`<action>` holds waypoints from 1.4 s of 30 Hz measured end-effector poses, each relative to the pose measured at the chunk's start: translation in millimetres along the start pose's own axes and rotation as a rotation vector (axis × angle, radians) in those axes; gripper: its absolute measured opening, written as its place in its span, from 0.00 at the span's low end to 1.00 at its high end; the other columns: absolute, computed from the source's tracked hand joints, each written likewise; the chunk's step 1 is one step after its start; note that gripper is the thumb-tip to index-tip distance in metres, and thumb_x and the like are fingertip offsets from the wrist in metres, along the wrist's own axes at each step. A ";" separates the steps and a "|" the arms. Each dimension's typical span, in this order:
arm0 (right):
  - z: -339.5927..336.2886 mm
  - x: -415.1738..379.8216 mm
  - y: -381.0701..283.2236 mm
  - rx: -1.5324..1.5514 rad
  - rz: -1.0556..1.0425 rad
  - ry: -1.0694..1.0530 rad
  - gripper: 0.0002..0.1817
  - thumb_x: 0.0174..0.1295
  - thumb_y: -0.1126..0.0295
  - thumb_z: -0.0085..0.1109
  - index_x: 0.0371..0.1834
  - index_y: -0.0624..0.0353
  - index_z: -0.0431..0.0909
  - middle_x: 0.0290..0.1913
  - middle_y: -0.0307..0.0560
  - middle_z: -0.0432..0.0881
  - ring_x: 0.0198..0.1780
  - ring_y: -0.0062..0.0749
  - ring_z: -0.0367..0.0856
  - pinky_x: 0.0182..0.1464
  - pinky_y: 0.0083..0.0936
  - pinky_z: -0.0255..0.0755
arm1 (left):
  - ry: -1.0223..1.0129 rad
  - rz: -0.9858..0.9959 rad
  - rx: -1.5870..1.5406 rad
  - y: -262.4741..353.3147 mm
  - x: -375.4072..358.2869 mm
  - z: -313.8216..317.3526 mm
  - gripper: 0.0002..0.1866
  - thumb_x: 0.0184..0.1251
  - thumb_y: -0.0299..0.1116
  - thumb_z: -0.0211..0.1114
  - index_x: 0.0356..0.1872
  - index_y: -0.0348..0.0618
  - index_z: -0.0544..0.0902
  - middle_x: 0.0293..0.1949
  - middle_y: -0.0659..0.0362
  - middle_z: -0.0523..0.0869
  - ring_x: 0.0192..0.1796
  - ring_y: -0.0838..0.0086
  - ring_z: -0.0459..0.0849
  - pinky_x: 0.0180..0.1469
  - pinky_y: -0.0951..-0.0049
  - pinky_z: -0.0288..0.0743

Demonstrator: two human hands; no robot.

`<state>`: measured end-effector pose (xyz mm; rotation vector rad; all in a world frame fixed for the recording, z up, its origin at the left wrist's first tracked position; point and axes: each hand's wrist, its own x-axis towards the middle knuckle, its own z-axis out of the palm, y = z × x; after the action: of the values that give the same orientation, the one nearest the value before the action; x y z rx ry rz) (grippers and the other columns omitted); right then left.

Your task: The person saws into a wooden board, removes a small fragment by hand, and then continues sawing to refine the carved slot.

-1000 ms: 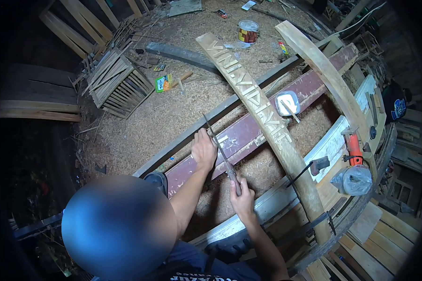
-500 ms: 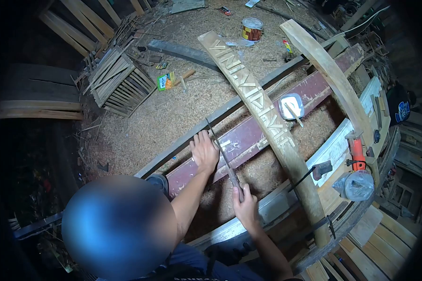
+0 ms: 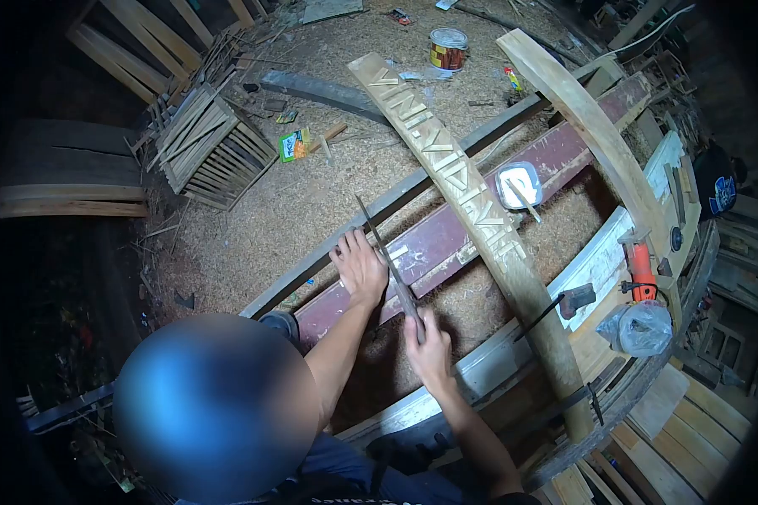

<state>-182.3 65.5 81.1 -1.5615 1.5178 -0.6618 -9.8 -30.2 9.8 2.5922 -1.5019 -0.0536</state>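
My right hand [image 3: 429, 347] is wrapped around the brown handle of a hand saw [image 3: 392, 268]. Its long narrow blade points up and to the left; teeth are too small to see. On a reddish-purple beam [image 3: 446, 241], my left hand [image 3: 362, 269] presses down just left of the blade, fingers bent. A thin pale wood strip [image 3: 399, 252] shows to the right of the blade, and its other part seems hidden under my left hand. Lying across the beam, a long board [image 3: 446, 164] carries many small strips in zigzag shapes.
A white tub [image 3: 520, 186] with a stick in it sits on the beam. Right of it are a curved board [image 3: 589, 122], an orange power tool [image 3: 641, 271] and a plastic bag [image 3: 640, 328]. A paint can [image 3: 448, 50] and a slatted wooden crate [image 3: 215, 151] stand on the shavings-covered floor.
My right hand and the saw have slid up and to the left along the blade's line. My left hand stays at the same place on the beam; the whole view has shifted slightly.
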 end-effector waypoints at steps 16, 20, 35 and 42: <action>-2.1 10.7 -9.8 -0.026 0.031 -0.045 0.14 0.77 0.56 0.56 0.51 0.54 0.77 0.27 0.67 0.84 0.34 0.70 0.85 0.34 0.59 0.76 | 0.001 0.000 -0.014 1.3 -1.9 3.1 0.26 0.65 0.33 0.61 0.66 0.41 0.76 0.61 0.52 0.80 0.69 0.60 0.74 0.74 0.49 0.57; -25.6 -19.2 -6.2 0.086 0.050 -0.027 0.15 0.77 0.55 0.56 0.53 0.53 0.77 0.27 0.66 0.84 0.33 0.69 0.85 0.33 0.56 0.77 | -0.036 -0.020 -0.013 0.8 2.0 -0.1 0.26 0.66 0.34 0.60 0.66 0.41 0.75 0.61 0.51 0.81 0.68 0.60 0.75 0.74 0.49 0.57; -24.7 1.6 -10.6 -0.012 0.066 -0.092 0.17 0.76 0.55 0.57 0.53 0.58 0.78 0.28 0.67 0.85 0.33 0.68 0.86 0.33 0.54 0.78 | 0.019 -0.040 -0.040 -0.7 2.3 5.3 0.27 0.66 0.35 0.60 0.66 0.37 0.75 0.60 0.50 0.82 0.67 0.60 0.75 0.73 0.51 0.57; -10.9 7.1 -7.8 -0.070 0.068 -0.059 0.16 0.76 0.55 0.57 0.54 0.56 0.79 0.27 0.67 0.84 0.33 0.67 0.87 0.34 0.55 0.78 | 0.032 -0.037 -0.017 1.2 -0.7 4.6 0.26 0.66 0.34 0.59 0.65 0.37 0.75 0.58 0.50 0.82 0.67 0.60 0.75 0.73 0.52 0.58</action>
<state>-186.4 55.7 91.9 -1.5607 1.5572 -0.5243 -11.7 -30.6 5.3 2.5948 -1.4373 -0.0283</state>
